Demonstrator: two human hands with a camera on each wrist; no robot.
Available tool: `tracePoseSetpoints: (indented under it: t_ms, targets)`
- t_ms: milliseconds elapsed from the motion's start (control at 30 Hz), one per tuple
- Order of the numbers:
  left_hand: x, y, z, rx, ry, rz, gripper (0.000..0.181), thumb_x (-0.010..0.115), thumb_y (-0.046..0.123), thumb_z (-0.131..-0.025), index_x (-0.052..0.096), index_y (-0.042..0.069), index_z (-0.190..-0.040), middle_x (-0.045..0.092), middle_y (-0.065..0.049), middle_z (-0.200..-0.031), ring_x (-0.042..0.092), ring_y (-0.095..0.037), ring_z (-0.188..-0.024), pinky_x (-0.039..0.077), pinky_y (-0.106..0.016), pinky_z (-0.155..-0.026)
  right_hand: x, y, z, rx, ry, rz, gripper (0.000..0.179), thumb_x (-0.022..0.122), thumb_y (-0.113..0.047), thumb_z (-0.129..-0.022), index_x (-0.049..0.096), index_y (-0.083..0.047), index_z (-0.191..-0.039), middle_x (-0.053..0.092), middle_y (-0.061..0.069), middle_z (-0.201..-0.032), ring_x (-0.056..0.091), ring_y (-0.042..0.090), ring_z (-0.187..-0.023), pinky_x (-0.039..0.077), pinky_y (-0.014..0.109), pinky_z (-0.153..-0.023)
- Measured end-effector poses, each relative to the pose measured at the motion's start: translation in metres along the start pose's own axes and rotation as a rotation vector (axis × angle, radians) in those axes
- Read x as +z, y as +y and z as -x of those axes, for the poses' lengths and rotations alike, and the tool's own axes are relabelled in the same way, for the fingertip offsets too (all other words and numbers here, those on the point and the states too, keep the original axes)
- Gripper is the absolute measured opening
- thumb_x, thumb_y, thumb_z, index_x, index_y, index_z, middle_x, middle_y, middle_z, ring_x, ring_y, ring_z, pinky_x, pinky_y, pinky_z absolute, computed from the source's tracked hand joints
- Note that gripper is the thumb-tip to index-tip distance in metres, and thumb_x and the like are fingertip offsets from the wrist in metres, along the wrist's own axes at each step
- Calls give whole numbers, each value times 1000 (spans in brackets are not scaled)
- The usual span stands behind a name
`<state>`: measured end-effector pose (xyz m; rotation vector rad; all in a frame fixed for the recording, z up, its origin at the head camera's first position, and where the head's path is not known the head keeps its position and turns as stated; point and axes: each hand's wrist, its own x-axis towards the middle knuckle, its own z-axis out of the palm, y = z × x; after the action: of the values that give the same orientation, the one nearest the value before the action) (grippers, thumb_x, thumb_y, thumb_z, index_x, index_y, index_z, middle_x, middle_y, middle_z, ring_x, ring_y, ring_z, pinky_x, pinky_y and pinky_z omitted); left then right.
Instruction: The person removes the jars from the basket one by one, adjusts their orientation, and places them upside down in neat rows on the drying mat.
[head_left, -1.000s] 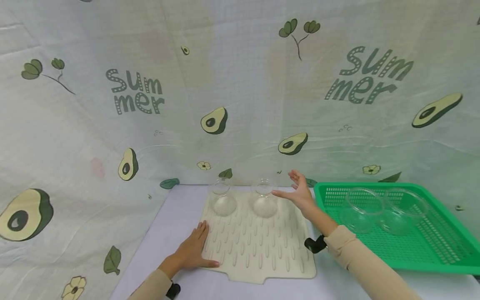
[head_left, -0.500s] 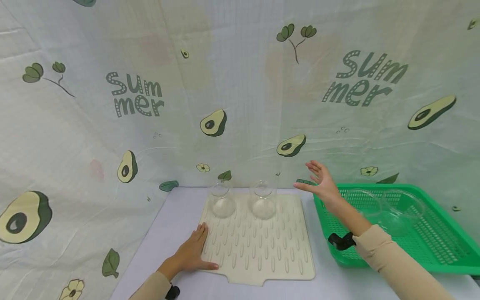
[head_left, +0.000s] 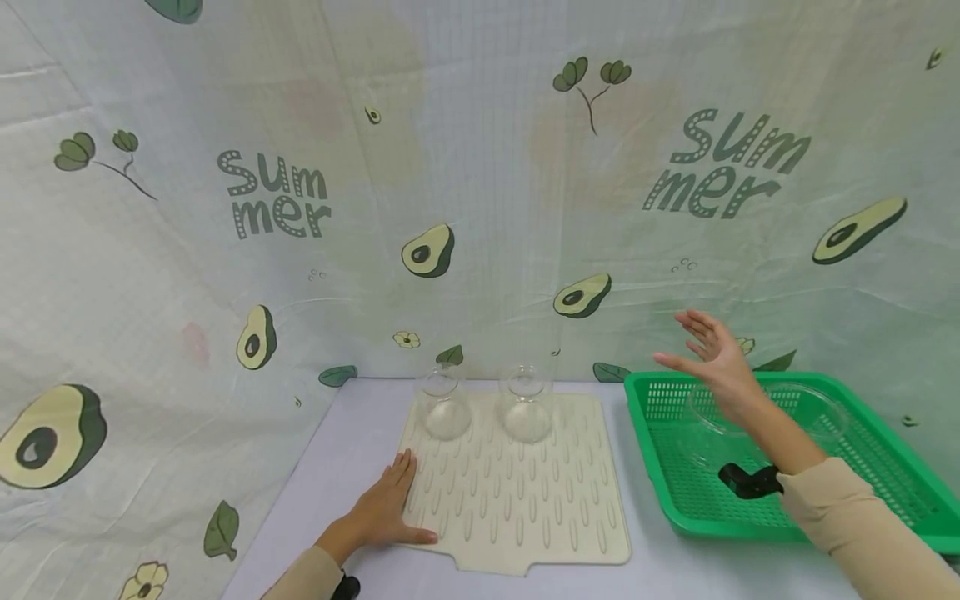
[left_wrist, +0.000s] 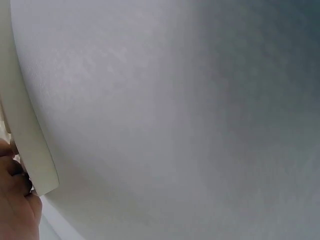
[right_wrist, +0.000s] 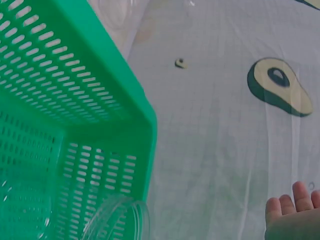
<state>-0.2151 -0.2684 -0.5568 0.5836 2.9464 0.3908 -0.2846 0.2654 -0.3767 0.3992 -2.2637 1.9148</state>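
Note:
My left hand (head_left: 378, 507) lies with straight fingers on the left edge of a cream ridged drying mat (head_left: 517, 500). The left wrist view catches part of that hand (left_wrist: 17, 210) against the mat's thick edge (left_wrist: 30, 145). Toward the back of the mat stand two clear glass cups, one on the left (head_left: 447, 418) and one on the right (head_left: 528, 420), narrow end up. My right hand (head_left: 716, 362) is raised over the back of a green plastic basket (head_left: 678, 512), thumb apart from the fingers, holding nothing. Two clear glasses (head_left: 828, 408) sit in the basket, wide rims up, partly hidden by my forearm.
The mat and basket share a white-covered table (head_left: 322, 454), with a strip of tabletop between them. Behind it hangs a pale curtain (head_left: 480, 308) printed with avocados and lettering. In the right wrist view a glass rim (right_wrist: 142, 215) shows near the basket's slotted wall (right_wrist: 105, 100).
My right hand has moved right, from beside the right-hand cup on the mat to over the basket. The left hand and both cups on the mat stay in place.

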Motion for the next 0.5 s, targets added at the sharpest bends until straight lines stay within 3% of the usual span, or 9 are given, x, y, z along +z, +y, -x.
tracePoseSetpoints:
  t_ms: [167, 400, 500]
  targets:
    - [0, 0, 0, -1, -1, 21, 140, 68, 84, -64, 19, -12, -153, 13, -30, -160, 14, -42, -148, 22, -53, -117, -28, 0, 6, 19, 34, 30, 85, 66, -6, -96, 12, -20, -161, 24, 4, -162, 10, 24, -152, 22, 24, -117]
    - [-2, 3, 0, -1, 3, 32, 140, 69, 83, -64, 20, -13, -152, 14, -31, -160, 14, -43, -148, 22, -53, -117, -63, 7, 14, -21, 76, 203, 82, 65, -7, -98, 14, -22, -161, 33, -6, -156, 23, 12, -146, 29, 10, -106]
    - [-3, 3, 0, 8, 5, 29, 139, 70, 82, -65, 20, -14, -152, 14, -32, -159, 14, -43, -148, 21, -53, -117, -80, 14, 18, -37, 111, 201, 81, 64, -3, -97, 17, -23, -160, 39, -14, -148, 24, 5, -144, 25, 8, -106]
